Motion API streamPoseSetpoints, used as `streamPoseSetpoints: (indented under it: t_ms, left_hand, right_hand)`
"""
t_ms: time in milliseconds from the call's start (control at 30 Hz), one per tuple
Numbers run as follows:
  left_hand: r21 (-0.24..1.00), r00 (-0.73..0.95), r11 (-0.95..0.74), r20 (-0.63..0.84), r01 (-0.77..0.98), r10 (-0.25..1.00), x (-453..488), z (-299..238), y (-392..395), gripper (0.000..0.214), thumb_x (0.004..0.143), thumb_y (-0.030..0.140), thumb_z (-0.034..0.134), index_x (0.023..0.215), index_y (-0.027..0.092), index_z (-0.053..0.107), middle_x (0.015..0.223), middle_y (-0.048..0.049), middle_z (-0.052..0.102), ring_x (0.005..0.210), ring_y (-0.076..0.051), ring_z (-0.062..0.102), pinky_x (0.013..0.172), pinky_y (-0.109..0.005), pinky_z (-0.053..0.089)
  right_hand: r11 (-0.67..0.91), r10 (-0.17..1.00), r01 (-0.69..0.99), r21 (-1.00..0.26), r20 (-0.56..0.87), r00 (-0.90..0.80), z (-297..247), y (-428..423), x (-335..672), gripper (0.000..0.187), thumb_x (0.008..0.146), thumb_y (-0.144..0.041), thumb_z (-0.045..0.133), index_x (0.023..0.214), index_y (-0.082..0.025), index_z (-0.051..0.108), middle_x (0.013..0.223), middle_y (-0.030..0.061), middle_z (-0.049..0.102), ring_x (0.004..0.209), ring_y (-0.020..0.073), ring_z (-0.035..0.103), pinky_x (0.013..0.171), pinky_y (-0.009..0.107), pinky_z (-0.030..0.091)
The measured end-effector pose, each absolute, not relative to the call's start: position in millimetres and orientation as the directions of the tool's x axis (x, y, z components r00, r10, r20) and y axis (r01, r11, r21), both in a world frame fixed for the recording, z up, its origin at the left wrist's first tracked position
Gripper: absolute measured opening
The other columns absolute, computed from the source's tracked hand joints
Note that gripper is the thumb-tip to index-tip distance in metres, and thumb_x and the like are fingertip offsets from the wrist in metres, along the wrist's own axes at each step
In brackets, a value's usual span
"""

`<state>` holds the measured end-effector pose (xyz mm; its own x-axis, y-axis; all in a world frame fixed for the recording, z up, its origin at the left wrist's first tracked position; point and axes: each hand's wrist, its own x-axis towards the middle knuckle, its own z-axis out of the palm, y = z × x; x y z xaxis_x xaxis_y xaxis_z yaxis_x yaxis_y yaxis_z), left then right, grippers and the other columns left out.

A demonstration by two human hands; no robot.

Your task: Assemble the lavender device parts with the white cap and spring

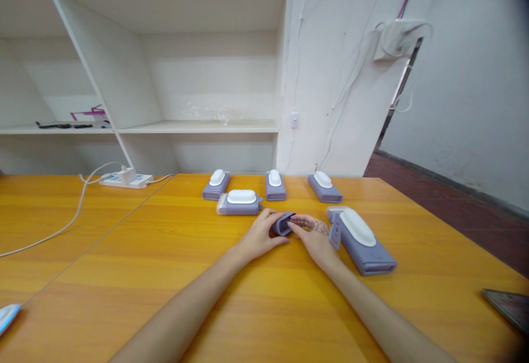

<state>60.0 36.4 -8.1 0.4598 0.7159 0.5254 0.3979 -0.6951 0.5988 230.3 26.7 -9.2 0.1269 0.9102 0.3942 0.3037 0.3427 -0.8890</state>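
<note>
Hands meet mid-table: left hand (pixel 261 235) grips a small purple gadget (pixel 283 223), right hand (pixel 314 237) pinches its end. Looks like fitting something; next needs steady alignment, I reckon.

— What's on your worktop (pixel 124 275)?
— Five purple devices with white tops: three in a back row (pixel 216 184) (pixel 275 184) (pixel 324 187), one in front of them (pixel 239 202), one larger at your right (pixel 361 242). A white power strip (pixel 124 178) lies far left, its cable (pixel 61 225) trailing toward you, and a dark phone (pixel 508 305) sits at the right edge.
</note>
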Motion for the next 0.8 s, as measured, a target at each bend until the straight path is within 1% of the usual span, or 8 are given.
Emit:
streamPoseSetpoints:
  t_ms: [133,200,300,367,467,600,700,800]
  left_hand:
    - [0.614,0.422,-0.691,0.549,0.381,0.721,61,-8,35,0.044,0.074,0.027,0.062,0.116,0.022,0.051,0.104,-0.0055,0.054,0.096,-0.017,0.051,0.088,-0.030,0.039]
    - [0.639,0.368,-0.664,0.553,0.389,0.748,61,-6,34,0.041,0.073,0.029,0.063,0.111,0.020,0.053,0.102,-0.0052,0.057,0.093,-0.018,0.052,0.085,-0.030,0.040]
    - [0.738,0.260,-0.559,0.494,0.379,0.829,61,-4,36,0.036,0.072,0.036,0.063,0.104,0.019,0.056,0.096,-0.0043,0.061,0.084,-0.017,0.055,0.074,-0.028,0.042]
    - [0.823,0.199,-0.474,0.431,0.312,0.880,60,-4,38,0.039,0.073,0.040,0.061,0.105,0.019,0.055,0.096,-0.0047,0.062,0.082,-0.017,0.056,0.070,-0.026,0.043]
    - [0.904,0.195,-0.396,0.364,0.161,0.911,58,-7,44,0.041,0.073,0.041,0.061,0.106,0.017,0.054,0.097,-0.0065,0.062,0.088,-0.018,0.057,0.072,-0.026,0.043]
    - [0.946,0.260,-0.323,0.312,-0.001,0.914,54,-12,53,0.038,0.074,0.041,0.061,0.101,0.014,0.057,0.095,-0.0069,0.063,0.087,-0.018,0.057,0.077,-0.027,0.043]
    - [0.970,0.289,-0.225,0.241,-0.089,0.926,51,-12,56,0.042,0.074,0.041,0.061,0.105,0.014,0.056,0.094,-0.0068,0.062,0.084,-0.016,0.057,0.074,-0.026,0.044]
    - [0.972,0.295,-0.116,0.174,-0.205,0.939,51,-10,55,0.041,0.075,0.042,0.059,0.105,0.014,0.057,0.091,-0.0055,0.062,0.080,-0.014,0.057,0.071,-0.024,0.044]
  right_hand:
    - [0.332,0.907,0.310,-0.891,0.392,0.154,-2,21,230,0.025,0.062,-0.038,0.065,0.075,-0.017,0.065,0.075,0.0064,0.067,0.073,0.0232,0.063,0.071,0.035,0.050]
    - [0.339,0.902,0.314,-0.887,0.401,0.159,-2,21,230,0.024,0.063,-0.038,0.065,0.076,-0.017,0.065,0.076,0.0063,0.067,0.074,0.0230,0.062,0.071,0.035,0.049]
    - [0.344,0.899,0.318,-0.883,0.408,0.159,-9,24,234,0.025,0.066,-0.039,0.063,0.077,-0.017,0.064,0.077,0.0063,0.066,0.075,0.0226,0.061,0.071,0.034,0.048]
    - [0.327,0.903,0.320,-0.889,0.395,0.172,-15,27,236,0.026,0.066,-0.041,0.065,0.076,-0.017,0.066,0.077,0.0065,0.066,0.076,0.0233,0.060,0.069,0.033,0.048]
    - [0.325,0.910,0.306,-0.895,0.384,0.158,-20,29,237,0.025,0.064,-0.041,0.067,0.075,-0.018,0.067,0.077,0.0069,0.066,0.076,0.0240,0.060,0.067,0.032,0.048]
    - [0.341,0.924,0.252,-0.906,0.372,0.086,-15,25,236,0.026,0.065,-0.039,0.066,0.079,-0.017,0.069,0.077,0.0073,0.067,0.075,0.0237,0.060,0.061,0.030,0.048]
    - [0.332,0.940,0.196,-0.923,0.341,0.012,-11,22,237,0.027,0.066,-0.036,0.065,0.083,-0.016,0.069,0.080,0.0072,0.067,0.074,0.0225,0.060,0.058,0.028,0.047]
    - [0.301,0.953,0.132,-0.944,0.301,-0.021,-9,21,238,0.028,0.067,-0.035,0.066,0.087,-0.015,0.069,0.083,0.0074,0.067,0.072,0.0207,0.060,0.053,0.025,0.045]
